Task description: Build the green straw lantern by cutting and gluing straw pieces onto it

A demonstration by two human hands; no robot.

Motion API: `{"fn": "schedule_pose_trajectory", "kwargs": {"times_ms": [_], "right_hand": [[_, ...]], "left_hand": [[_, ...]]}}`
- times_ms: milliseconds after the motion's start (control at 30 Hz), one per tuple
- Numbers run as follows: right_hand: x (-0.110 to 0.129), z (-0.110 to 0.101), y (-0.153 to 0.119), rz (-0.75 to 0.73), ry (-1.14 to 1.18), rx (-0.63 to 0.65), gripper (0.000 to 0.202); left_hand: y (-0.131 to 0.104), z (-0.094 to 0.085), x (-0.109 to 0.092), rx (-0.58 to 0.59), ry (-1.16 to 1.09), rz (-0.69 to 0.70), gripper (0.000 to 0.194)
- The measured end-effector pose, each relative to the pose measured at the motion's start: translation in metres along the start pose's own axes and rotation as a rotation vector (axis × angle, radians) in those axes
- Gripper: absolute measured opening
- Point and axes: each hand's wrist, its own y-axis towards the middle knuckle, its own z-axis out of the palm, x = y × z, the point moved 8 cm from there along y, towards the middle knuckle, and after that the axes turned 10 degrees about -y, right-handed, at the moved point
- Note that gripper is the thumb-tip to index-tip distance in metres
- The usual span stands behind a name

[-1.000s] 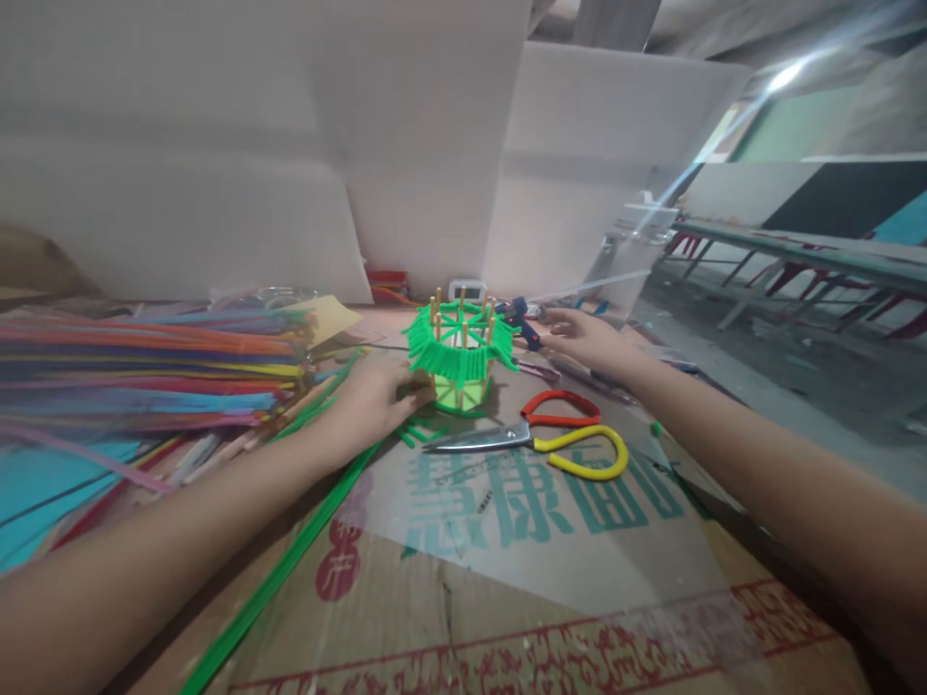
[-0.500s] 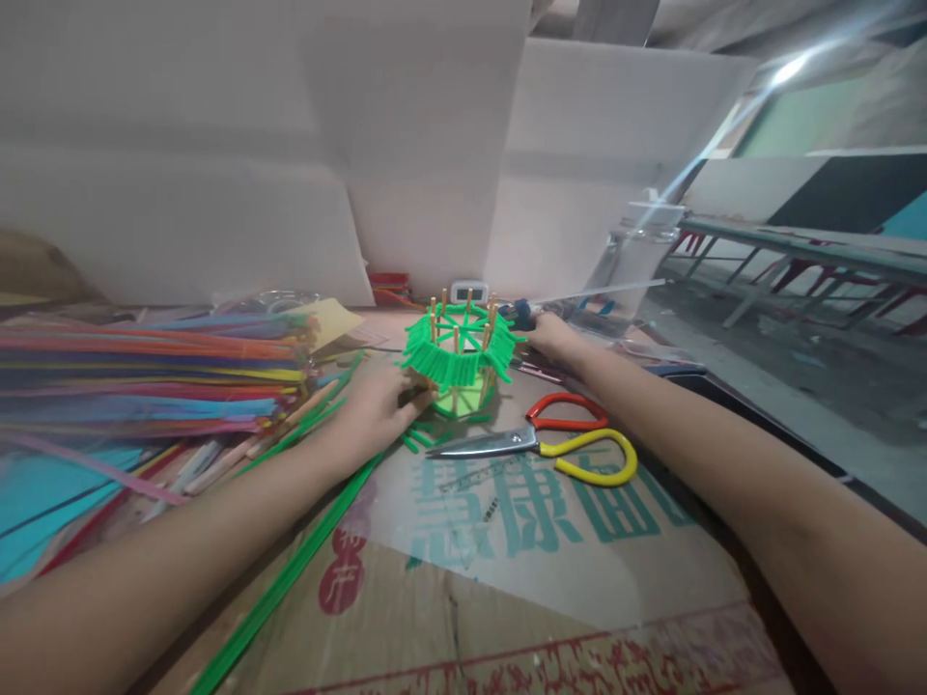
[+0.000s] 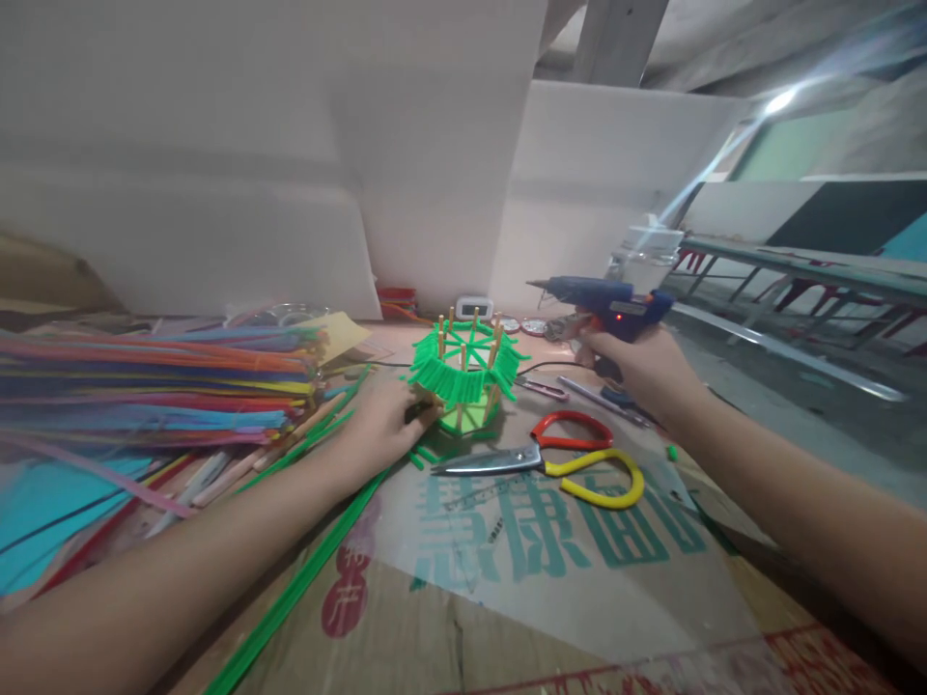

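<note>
In my right hand (image 3: 641, 362) is a blue hot glue gun (image 3: 608, 295), raised, its nozzle pointing left and a small red light lit on its side. The fingers wrap around its handle. My left hand (image 3: 383, 420) rests on the table with thumb and fingers closed at the lower left of a green pipe-cleaner model (image 3: 467, 372); the exact contact is partly hidden. That model is round, with a fringed green roof, upright wooden sticks and a light green base. Large scissors (image 3: 536, 458) with one red and one yellow handle lie in front of it.
Bundles of coloured pipe cleaners (image 3: 159, 381) cover the left side. Long green pipe cleaners (image 3: 304, 579) run beneath my left forearm. Behind the model stand a small white digital device (image 3: 474, 308) and white boards (image 3: 435, 174). A clear plastic container (image 3: 644, 253) is at the right.
My right hand has lifted the glue gun from behind the model's right side, up and to the right. My left hand stays beside the model.
</note>
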Motion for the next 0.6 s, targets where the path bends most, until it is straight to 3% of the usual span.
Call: {"fn": "schedule_pose_trajectory", "kwargs": {"times_ms": [167,333,600], "right_hand": [[0.023,0.003,-0.036,-0.124,-0.035,0.168,0.033],[0.033,0.016,-0.050,-0.221,-0.100,0.297,0.035],[0.041,0.023,-0.055,-0.266,-0.355,0.231,0.024]], "left_hand": [[0.000,0.000,0.002,-0.021,0.055,-0.017,0.022],[0.000,0.002,0.008,-0.022,0.084,0.003,0.021],[-0.001,0.001,0.007,-0.049,0.100,0.001,0.023]]}}
